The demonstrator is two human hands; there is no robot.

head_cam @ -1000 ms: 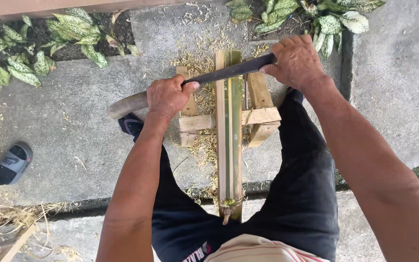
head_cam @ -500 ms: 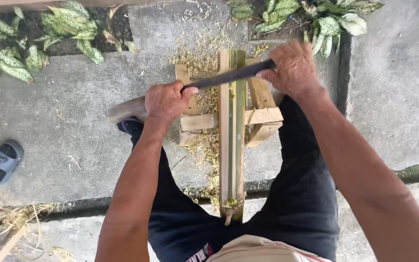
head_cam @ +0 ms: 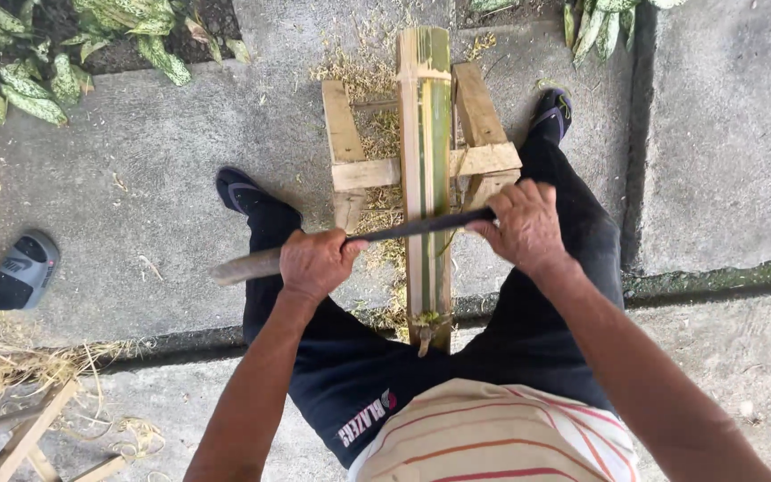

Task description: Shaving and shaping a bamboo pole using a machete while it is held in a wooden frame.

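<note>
A long green-and-tan bamboo strip lies lengthwise on a small wooden frame, its near end between my knees. A dark blade with a pale wooden handle lies crosswise on the bamboo. My left hand grips the handle side, left of the bamboo. My right hand closes over the blade's far end, right of the bamboo. I sit over the frame in dark shorts.
Concrete paving with a gap running across under my legs. Leafy plants border the top left and top right. Another person's sandalled foot sits at the left edge. Dry shavings and wooden sticks lie bottom left.
Both hands and the blade have come toward me along the bamboo, from near the frame's far end to its near part. More of the bamboo now shows beyond the blade.
</note>
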